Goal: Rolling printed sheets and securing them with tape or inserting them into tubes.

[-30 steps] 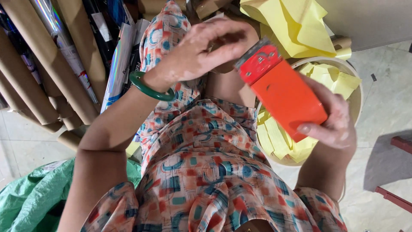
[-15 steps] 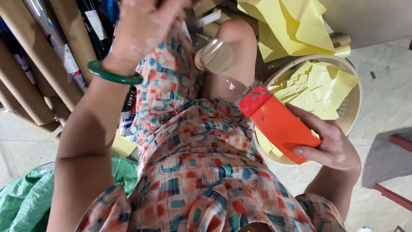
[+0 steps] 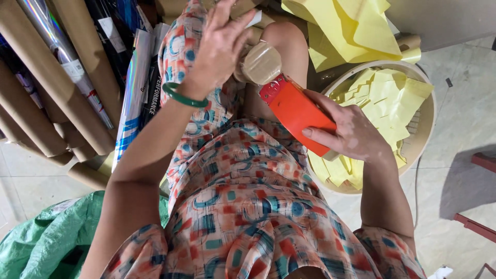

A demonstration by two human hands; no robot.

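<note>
Item 1 — your right hand (image 3: 356, 135), at 3 o'clock from the middle of the view: fingers wrapped over the orange tape dispenser (image 3: 297, 111), thumb along its near edge, so the grip is closed around the body. The dispenser lies tilted, its red toothed end pointing to 11 o'clock and touching the tape roll (image 3: 261, 63).

Item 2 — your left hand (image 3: 219, 49), at 12 o'clock: fingers loosely spread and curved, fingertips resting at the left side of the tape roll. Whether they pinch the tape end you cannot tell from here. A green bangle (image 3: 183, 97) sits on that wrist.

Item 3, tape roll: brownish, seated at the head of the dispenser, just above your bare knee (image 3: 287, 44).

Item 4, patterned dress (image 3: 243, 206): orange, teal and cream, filling the lower middle from 6 o'clock upward.

Item 5, round cream basket (image 3: 426, 129), at 3 o'clock behind your right hand, holding folded yellow paper sheets (image 3: 392, 98). More crumpled yellow paper (image 3: 346, 26) lies at 1 o'clock.

Item 6, brown cardboard tubes (image 3: 46, 93), leaning in a row at 9 to 10 o'clock, with shiny foil rolls (image 3: 132, 98) beside them.

Item 7, green woven sack (image 3: 46, 243), at 8 o'clock on the tiled floor (image 3: 465, 93).
</note>
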